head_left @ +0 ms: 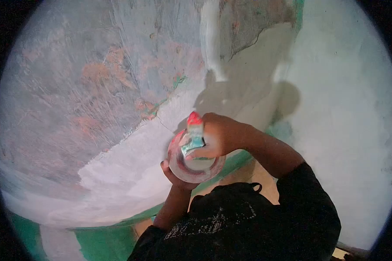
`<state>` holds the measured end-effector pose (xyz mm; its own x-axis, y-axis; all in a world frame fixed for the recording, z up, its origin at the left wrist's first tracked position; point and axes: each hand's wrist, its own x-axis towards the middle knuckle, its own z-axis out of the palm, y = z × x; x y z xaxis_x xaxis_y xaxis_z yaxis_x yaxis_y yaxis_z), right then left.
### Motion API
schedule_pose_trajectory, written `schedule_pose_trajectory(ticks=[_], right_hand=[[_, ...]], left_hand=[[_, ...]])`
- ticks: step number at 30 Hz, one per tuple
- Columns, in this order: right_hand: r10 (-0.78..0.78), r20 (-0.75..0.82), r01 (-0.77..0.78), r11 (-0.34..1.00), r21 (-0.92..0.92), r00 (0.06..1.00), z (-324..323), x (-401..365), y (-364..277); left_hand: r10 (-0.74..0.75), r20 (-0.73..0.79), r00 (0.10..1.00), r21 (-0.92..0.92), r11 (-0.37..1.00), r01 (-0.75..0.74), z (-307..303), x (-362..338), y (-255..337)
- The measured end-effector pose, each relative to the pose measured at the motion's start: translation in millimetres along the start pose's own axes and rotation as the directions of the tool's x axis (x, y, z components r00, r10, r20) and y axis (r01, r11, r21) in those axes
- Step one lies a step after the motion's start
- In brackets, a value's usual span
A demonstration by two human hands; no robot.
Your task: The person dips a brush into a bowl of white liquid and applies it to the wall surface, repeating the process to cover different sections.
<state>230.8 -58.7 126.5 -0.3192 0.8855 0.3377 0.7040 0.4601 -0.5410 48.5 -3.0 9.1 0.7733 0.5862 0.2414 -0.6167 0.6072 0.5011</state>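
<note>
My left hand (pixel 177 178) supports a round bowl (pixel 188 175) from its near side, thumb against the outer wall and the other fingers mostly hidden underneath. The bowl is whitish with reddish smears around its rim, and pale paint shows inside. Over the bowl, my right hand (pixel 217 135) is closed on a paintbrush (pixel 195 127). Its upper end is red, and white and teal smears cover the lower part, which points down into the bowl. Blur hides whether the brush touches the paint.
A wall (pixel 130 161) rises close in front, partly coated white, with a rough grey-and-orange patch (pixel 96 87) at upper left. A green band (pixel 104 239) runs along its bottom. Pale wall (pixel 344 108) continues on the right, and my shadow (pixel 244 93) falls across the middle.
</note>
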Motion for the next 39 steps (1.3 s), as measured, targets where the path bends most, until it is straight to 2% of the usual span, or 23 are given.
schedule_pose_trajectory(ticks=[1,2,4,5,6,8,11,14,15,17,19,21,23,24,26,29,32,35,38,39], right_hand=[[-0.021,-0.047,0.023,0.998,0.050,0.999,-4,-2,3],[-0.006,-0.199,0.023,0.996,0.082,0.980,-11,-5,5],[0.031,-0.483,0.044,0.989,0.142,0.875,-34,-9,2],[0.216,-0.551,0.068,0.891,0.448,0.806,-42,-10,10],[0.408,-0.545,0.132,0.701,0.701,0.732,-49,-9,18],[0.658,-0.526,0.314,0.422,0.850,0.539,-62,-12,24],[0.663,-0.689,0.414,0.562,0.716,0.292,-96,-14,48],[0.347,-0.938,0.481,0.818,0.316,0.026,-140,1,55],[0.197,-0.980,0.360,0.916,0.180,-0.011,-155,6,55],[-0.116,-0.993,0.087,0.989,-0.118,-0.023,-182,16,53],[-0.238,-0.971,-0.073,0.969,-0.235,-0.033,-190,31,71],[-0.210,-0.975,0.006,0.978,-0.211,-0.068,-189,31,81],[-0.031,-0.995,0.327,0.943,-0.062,-0.099,-185,16,83],[0.130,-0.983,0.418,0.906,0.066,-0.126,-180,8,81],[0.441,-0.888,0.596,0.750,0.285,-0.130,-162,-11,73],[0.567,-0.817,0.605,0.688,0.400,-0.105,-136,-29,82],[0.655,-0.756,0.565,0.618,0.547,0.015,-113,-41,95],[0.684,-0.726,0.511,0.600,0.616,0.072,-107,-45,93],[0.604,-0.792,0.541,0.637,0.549,0.091,-117,-40,73],[0.495,-0.867,0.493,0.743,0.453,0.050,-119,-38,73]], left_hand=[[0.007,0.053,0.999,-0.125,0.992,0.000,-2,2,-2],[0.018,0.106,0.994,-0.247,0.969,0.009,-3,3,-3],[-0.041,0.019,0.999,-0.083,0.996,0.043,-3,1,0],[-0.062,-0.029,0.998,-0.001,0.998,0.062,-3,-1,2],[-0.054,-0.046,0.997,0.047,0.997,0.056,-3,-1,2],[-0.036,-0.091,0.995,0.112,0.993,0.046,-10,-2,1],[-0.030,-0.178,0.984,0.089,0.995,0.046,-33,-5,0],[-0.036,-0.189,0.981,0.051,0.998,0.046,-37,-9,2],[-0.037,-0.175,0.984,0.054,0.997,0.047,-40,-10,3],[-0.018,-0.166,0.986,0.070,0.997,0.030,-30,-12,5],[-0.005,-0.159,0.987,0.080,0.997,0.018,-28,-15,4],[0.000,-0.150,0.989,0.085,0.996,0.013,-29,-19,5],[0.024,-0.174,0.984,0.107,0.994,-0.005,-20,-20,6],[0.035,-0.184,0.982,0.118,0.993,-0.013,-16,-19,6],[-0.004,-0.158,0.987,0.103,0.994,0.020,-20,-19,5],[-0.058,-0.114,0.992,0.071,0.995,0.066,-14,-16,5],[-0.078,-0.095,0.992,0.036,0.996,0.082,-4,-10,2],[-0.095,-0.122,0.988,0.021,0.995,0.098,-5,-8,-4],[-0.118,-0.093,0.989,0.116,0.985,0.128,-5,-8,-3],[-0.112,-0.103,0.988,0.136,0.983,0.125,-6,-9,-3]])
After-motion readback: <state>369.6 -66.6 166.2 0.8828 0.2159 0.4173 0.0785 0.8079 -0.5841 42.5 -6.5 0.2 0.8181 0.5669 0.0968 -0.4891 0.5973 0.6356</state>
